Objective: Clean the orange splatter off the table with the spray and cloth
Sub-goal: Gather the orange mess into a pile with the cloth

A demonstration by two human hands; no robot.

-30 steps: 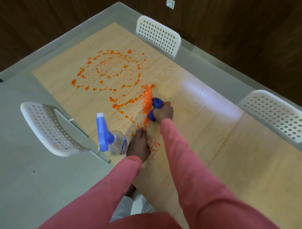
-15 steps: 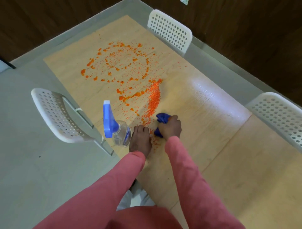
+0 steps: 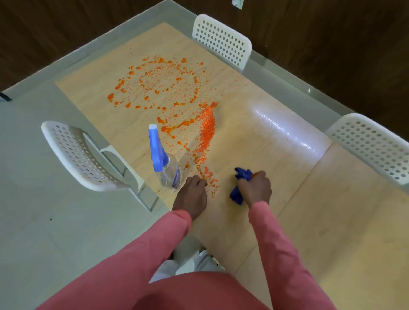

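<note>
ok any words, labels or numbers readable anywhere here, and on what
None can be read.
Spray bottle: it bears a blue label, print too blurred to read.
White tag on the dark wall: cut off at the frame's top edge, nothing legible.

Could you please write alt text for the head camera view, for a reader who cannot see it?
A person's right hand grips a bunched blue cloth on a light wooden table, beside a trail of orange splatter that widens into a ring farther away. The left hand rests on the table next to an upright spray bottle; three white perforated chairs surround the table.
</note>
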